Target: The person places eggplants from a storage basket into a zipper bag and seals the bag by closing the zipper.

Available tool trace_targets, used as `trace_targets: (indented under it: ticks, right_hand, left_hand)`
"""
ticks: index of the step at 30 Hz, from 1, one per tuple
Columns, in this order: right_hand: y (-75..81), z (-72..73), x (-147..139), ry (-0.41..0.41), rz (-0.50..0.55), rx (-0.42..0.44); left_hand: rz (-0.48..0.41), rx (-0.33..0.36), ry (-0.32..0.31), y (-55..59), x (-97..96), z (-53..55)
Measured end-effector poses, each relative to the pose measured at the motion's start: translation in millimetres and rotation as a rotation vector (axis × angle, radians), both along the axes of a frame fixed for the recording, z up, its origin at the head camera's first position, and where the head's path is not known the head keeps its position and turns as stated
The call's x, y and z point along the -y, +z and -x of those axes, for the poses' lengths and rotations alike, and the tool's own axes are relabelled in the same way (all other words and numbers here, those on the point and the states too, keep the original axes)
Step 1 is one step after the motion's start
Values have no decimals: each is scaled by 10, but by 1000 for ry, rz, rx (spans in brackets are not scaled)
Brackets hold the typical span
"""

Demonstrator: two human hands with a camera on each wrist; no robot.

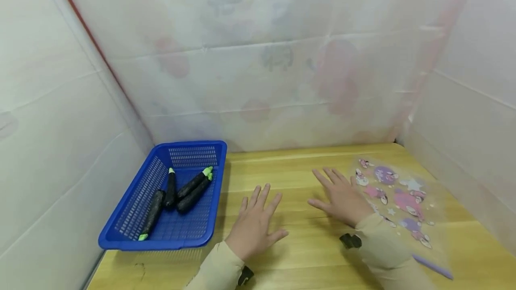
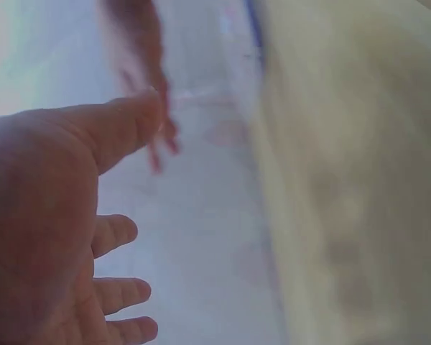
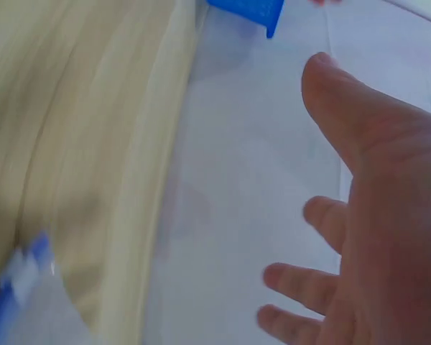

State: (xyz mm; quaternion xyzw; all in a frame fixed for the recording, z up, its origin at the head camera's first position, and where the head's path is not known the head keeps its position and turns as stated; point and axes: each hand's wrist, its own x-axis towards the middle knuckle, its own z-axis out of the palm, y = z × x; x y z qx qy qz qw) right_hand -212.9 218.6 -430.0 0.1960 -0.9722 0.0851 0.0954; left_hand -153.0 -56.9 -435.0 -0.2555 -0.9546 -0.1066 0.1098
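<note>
Left hand [image 1: 256, 227] and right hand [image 1: 343, 198], fingers spread, hold nothing to the right of the blue basket [image 1: 183, 228], whose raised walls presumably stop its four dark eggplants [image 1: 193, 198] rolling; farther right, a printed bag [image 1: 407, 201] lies flat, apparently for easy reach.

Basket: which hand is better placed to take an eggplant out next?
Probably the left hand: empty, fingers spread, it is nearer the basket and its eggplants. The right hand, also empty, is farther off, nearer the bag.
</note>
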Motion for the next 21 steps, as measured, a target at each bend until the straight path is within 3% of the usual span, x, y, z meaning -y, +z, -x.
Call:
trace_targets:
  ticks: [5, 9, 12, 18, 21]
  right_hand:
    - [45, -72, -327, 12, 32, 42]
    - [67, -101, -595, 8, 30, 65]
    - [68, -145, -762, -11, 10, 85]
    - [9, -277, -1013, -54, -32, 119]
    - [-41, -331, -1101, -81, -49, 197]
  left_hand:
    - [-4, -30, -3, 277, 70, -74]
    - [-51, -23, 33, 399, 194, -93]
    - [-44, 0, 74, 428, 291, -85]
    - [2, 125, 167, 402, 419, -51]
    - [-4, 174, 197, 387, 455, -29]
